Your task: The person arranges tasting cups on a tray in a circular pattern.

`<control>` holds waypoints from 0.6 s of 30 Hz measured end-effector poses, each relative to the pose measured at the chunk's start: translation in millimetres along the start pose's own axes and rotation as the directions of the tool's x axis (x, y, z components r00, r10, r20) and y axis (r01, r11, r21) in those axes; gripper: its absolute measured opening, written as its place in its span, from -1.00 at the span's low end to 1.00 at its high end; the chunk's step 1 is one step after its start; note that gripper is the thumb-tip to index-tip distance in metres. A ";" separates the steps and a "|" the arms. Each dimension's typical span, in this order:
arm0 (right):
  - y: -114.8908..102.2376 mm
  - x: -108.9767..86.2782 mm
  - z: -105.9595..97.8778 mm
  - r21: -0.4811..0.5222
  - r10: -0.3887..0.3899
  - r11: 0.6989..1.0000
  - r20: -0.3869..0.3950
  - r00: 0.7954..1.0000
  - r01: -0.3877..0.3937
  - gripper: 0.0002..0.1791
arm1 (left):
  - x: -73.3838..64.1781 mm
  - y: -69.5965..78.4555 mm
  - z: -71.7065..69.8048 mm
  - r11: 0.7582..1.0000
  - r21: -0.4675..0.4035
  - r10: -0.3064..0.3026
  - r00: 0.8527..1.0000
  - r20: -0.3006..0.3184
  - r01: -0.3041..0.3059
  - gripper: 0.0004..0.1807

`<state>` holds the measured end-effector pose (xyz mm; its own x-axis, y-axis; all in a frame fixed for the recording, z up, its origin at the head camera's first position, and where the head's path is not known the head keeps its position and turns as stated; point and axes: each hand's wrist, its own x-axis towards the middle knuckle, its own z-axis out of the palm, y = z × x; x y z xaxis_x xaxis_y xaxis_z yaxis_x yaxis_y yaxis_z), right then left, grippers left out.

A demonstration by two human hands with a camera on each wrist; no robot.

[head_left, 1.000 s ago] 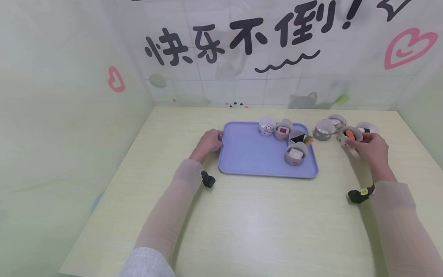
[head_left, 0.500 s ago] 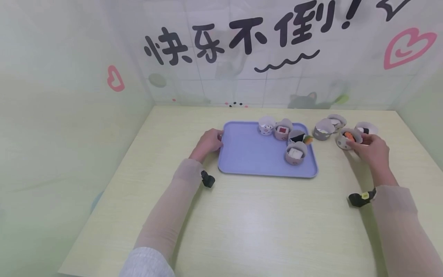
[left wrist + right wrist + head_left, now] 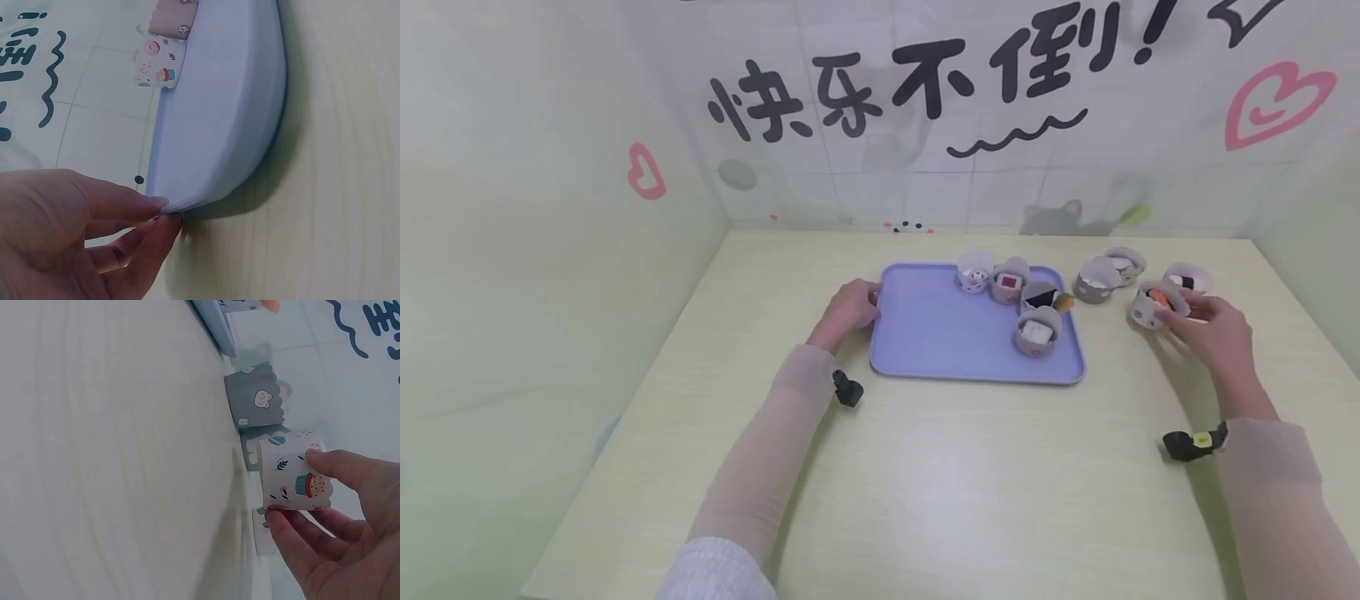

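My left hand [image 3: 852,306] pinches the left rim of a lavender tray [image 3: 940,350] between thumb and fingers; the left wrist view shows the grip up close. My right hand [image 3: 1213,333] holds a white patterned paper cup [image 3: 294,478] with an orange-topped sushi piece [image 3: 1159,297] inside, thumb on one side and fingers on the other. On the tray's right part stand several cups: a white cup [image 3: 974,273] at the back, a pinkish cup [image 3: 1009,292] with a red-centred piece, one with a black piece [image 3: 1040,297], and a front cup [image 3: 1036,342] with a white piece.
Right of the tray stand a grey cup [image 3: 1096,287] and another cup [image 3: 1126,271] behind it. A further cup [image 3: 1195,279] with a black-and-white piece is just behind my right hand. A printed curtain [image 3: 865,192] closes off the table's back edge.
My right hand, with the cup in its grip, has shifted slightly nearer and to the right. The left hand keeps its place on the tray rim. The head view has drifted a little.
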<state>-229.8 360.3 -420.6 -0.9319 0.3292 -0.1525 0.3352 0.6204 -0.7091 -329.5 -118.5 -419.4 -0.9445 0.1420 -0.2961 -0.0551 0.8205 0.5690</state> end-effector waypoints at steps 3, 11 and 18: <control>-1.4 -7.0 -1.4 -0.005 -0.021 1.000 -0.001 1.000 0.021 -0.07 | -0.3 -0.4 -0.3 1.000 0.006 0.001 1.000 -0.001 -0.001 -0.30; -4.0 -22.2 -2.4 0.017 -0.102 0.995 -0.014 0.995 0.102 -0.13 | -1.0 0.5 -1.2 1.000 0.028 0.002 1.000 0.000 -0.002 -0.30; -15.1 -40.0 0.0 0.059 -0.175 0.983 0.004 0.985 0.175 -0.30 | -1.7 1.5 -1.3 1.000 0.027 0.008 1.000 -0.002 -0.008 -0.31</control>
<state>-197.5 337.7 -403.9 -0.9767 0.2125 -0.0286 0.1584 0.6252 -0.7642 -328.4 -118.2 -417.0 -0.9455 0.1471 -0.2903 -0.0391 0.8342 0.5501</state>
